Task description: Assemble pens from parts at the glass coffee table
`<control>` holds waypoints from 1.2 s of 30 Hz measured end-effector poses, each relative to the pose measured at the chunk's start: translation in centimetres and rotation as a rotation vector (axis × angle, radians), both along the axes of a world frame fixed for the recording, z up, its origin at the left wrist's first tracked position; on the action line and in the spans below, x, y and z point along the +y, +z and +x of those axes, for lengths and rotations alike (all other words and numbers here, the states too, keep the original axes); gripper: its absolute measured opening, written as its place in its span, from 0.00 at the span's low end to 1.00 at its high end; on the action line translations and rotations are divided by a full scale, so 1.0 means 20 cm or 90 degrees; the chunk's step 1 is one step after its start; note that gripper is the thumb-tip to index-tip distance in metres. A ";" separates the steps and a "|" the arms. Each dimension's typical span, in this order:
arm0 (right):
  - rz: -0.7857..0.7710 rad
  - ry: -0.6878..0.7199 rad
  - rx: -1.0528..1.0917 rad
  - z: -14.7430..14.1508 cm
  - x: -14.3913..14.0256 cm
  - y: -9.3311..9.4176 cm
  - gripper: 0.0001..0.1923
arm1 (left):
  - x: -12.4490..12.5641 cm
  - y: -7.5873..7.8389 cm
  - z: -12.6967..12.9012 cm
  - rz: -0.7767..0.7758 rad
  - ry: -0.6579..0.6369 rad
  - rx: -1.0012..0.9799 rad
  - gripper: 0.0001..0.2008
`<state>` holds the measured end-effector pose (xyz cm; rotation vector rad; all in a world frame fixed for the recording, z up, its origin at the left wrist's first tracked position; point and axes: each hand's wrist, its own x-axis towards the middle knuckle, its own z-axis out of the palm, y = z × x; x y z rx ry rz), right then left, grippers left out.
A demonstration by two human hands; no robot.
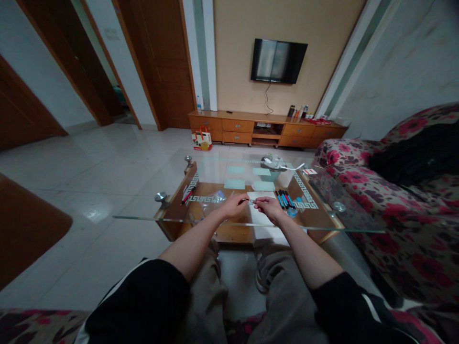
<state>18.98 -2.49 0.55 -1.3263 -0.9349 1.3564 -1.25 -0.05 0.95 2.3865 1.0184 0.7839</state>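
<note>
Over the near half of the glass table point(211, 219), my left hand point(233, 206) is closed around a small dark pen-like piece point(243, 200). Facing it, my right hand point(268, 207) pinches with thumb and fingertips at a small pale tip whose kind I cannot make out. The two hands are a short gap apart. Beside my right hand lie several blue, black and red markers point(285, 198) in a row, with a light-blue round item point(292, 212) near them. A pink and black marker point(188, 195) lies farther left.
A crumpled clear plastic bag point(212, 204) shows left of my hands. Pale-green rectangles point(234, 184) and a basket point(270, 175) appear farther back. A white box-like surface point(261, 217) shows beneath my right hand. The flowered sofa point(362, 191) stands right; the TV cabinet point(236, 126) is beyond.
</note>
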 end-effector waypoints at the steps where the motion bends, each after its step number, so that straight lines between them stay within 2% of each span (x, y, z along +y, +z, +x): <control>1: 0.007 -0.001 0.004 0.00 0.00 -0.01 0.05 | 0.00 0.00 0.00 -0.003 0.005 0.002 0.12; 11: 0.002 -0.030 0.033 0.00 -0.01 0.02 0.05 | -0.01 0.02 0.01 0.004 0.007 -0.008 0.12; 17: 0.014 0.005 0.047 0.00 -0.03 0.03 0.02 | -0.01 0.01 0.01 0.013 -0.008 -0.007 0.12; 26: 0.112 0.052 -0.095 0.01 0.00 0.01 0.17 | 0.01 -0.01 0.01 0.009 -0.008 -0.021 0.13; 36: 0.171 0.063 -0.206 0.02 -0.02 0.03 0.12 | 0.00 0.01 0.01 -0.006 0.009 -0.002 0.12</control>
